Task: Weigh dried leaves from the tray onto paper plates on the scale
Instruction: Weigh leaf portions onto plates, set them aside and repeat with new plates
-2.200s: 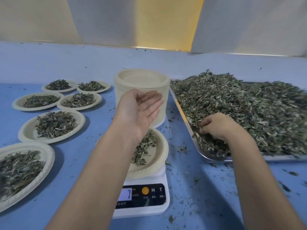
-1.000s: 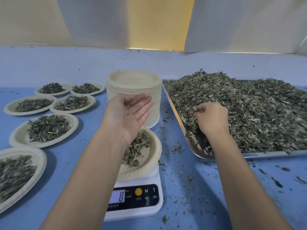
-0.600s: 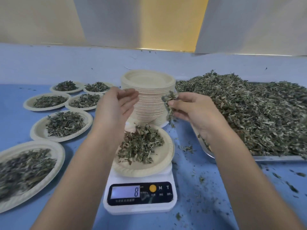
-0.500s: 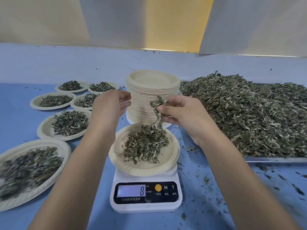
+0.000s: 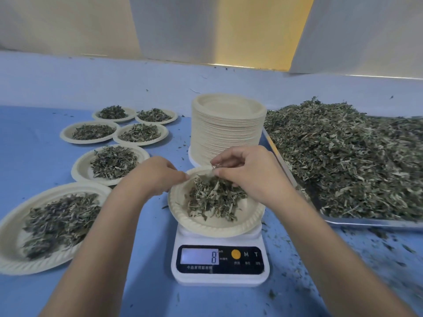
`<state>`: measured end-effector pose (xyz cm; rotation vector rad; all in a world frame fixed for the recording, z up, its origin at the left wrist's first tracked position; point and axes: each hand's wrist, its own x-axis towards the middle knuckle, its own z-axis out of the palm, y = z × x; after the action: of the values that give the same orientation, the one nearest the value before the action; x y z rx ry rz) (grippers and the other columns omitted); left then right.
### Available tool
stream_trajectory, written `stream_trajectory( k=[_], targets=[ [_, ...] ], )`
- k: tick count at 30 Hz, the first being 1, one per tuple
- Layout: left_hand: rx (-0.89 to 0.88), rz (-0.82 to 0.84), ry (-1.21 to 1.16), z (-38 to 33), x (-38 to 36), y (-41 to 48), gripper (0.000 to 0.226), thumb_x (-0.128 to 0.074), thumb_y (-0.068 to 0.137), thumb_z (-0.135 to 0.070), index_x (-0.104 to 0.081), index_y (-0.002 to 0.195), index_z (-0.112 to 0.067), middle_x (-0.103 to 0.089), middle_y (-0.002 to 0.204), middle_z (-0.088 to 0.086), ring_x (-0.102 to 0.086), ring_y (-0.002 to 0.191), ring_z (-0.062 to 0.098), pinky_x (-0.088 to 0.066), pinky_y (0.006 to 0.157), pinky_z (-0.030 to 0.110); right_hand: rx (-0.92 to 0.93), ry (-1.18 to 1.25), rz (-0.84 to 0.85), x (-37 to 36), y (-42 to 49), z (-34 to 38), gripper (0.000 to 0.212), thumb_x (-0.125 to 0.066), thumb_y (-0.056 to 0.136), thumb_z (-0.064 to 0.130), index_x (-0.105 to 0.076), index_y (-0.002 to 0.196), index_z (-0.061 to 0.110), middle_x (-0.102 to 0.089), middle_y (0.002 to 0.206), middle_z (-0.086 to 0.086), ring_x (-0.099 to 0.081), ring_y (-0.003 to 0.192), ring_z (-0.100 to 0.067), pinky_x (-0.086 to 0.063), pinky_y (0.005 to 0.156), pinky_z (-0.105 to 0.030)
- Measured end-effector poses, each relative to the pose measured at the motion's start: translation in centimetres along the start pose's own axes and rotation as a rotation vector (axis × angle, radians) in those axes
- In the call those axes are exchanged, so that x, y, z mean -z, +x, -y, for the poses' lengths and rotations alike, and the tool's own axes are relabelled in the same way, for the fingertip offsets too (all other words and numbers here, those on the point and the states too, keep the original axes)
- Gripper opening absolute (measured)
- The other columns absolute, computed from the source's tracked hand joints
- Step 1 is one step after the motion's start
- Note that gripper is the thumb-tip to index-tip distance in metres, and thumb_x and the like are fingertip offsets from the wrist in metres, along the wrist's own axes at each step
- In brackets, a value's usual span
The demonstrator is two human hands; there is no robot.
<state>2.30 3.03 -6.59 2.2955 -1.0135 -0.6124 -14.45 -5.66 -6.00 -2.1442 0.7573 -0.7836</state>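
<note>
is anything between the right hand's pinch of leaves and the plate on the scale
Nothing visible. The right hand pinches a few leaves directly over the plate on the scale. The left hand is at the plate's left rim, beside the drop path, not under it.

Blue counter [image 5: 34,143] under and all round right grip [image 5: 251,179]. Loose leaf crumbs [image 5: 377,243] strewn on counter right of grip and nearer camera, a few left of it. Pale blue wall strip [image 5: 91,81] well beyond grip. Above strip: white panels [image 5: 178,26], with yellow panel [image 5: 258,28] between them.
</note>
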Motion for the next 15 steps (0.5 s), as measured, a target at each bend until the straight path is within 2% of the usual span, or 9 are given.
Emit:
stream_trajectory(
  k=[2,5,7,10,15],
  targets=[
    [0.007,0.022,-0.008,0.3,0.0,0.2,0.03,-0.066,0.084,-0.034,-0.069,0.092,-0.006,-0.066,0.083,0.009,-0.064,0.082,0.026,-0.048,0.067,0.03,0.012,-0.02,0.002,0.1,-0.1,0.0,0.016,-0.08,0.075,0.021,-0.073,0.085,0.031,-0.069,0.075,0.014,-0.058,0.064,0.009,-0.051,0.069,-0.014],
    [0.021,0.04,-0.079,0.7,-0.1,0.3,0.021,-0.068,0.083,-0.03,-0.069,0.084,-0.008,-0.06,0.065,0.005,-0.05,0.065,0.022,-0.041,0.062,0.028,0.011,-0.002,-0.026,0.3,-0.1,0.0,0.016,-0.079,0.075,0.021,-0.073,0.084,0.032,-0.064,0.063,0.023,-0.054,0.059,0.011,-0.041,0.058,-0.004],
    [0.037,0.04,-0.122,0.9,-0.1,0.4,0.02,-0.069,0.083,-0.028,-0.069,0.081,-0.008,-0.06,0.062,0.004,-0.049,0.065,0.021,-0.042,0.063,0.028,0.008,0.039,-0.036,0.5,-0.1,0.0,0.013,-0.078,0.077,0.02,-0.073,0.082,0.031,-0.063,0.061,0.024,-0.055,0.059,0.008,-0.044,0.062,-0.008],
    [0.052,0.062,-0.177,1.3,-0.1,0.9,0.037,-0.068,0.083,-0.032,-0.068,0.095,0.004,-0.061,0.068,0.008,-0.047,0.067,0.022,-0.041,0.064,0.029,0.003,0.106,-0.074,0.5,0.0,-0.1,0.008,-0.076,0.079,0.022,-0.074,0.079,0.03,-0.066,0.065,0.014,-0.057,0.063,0.001,-0.049,0.071,-0.023],
    [0.076,0.072,-0.195,1.7,-0.3,1.4,0.046,-0.066,0.083,-0.037,-0.065,0.103,0.005,-0.063,0.074,0.008,-0.048,0.068,0.02,-0.041,0.064,0.029,-0.014,0.18,-0.116,0.5,0.3,-0.5,0.008,-0.074,0.08,0.02,-0.074,0.079,0.027,-0.064,0.067,0.012,-0.058,0.068,-0.002,-0.049,0.073,-0.025]
  ],
)
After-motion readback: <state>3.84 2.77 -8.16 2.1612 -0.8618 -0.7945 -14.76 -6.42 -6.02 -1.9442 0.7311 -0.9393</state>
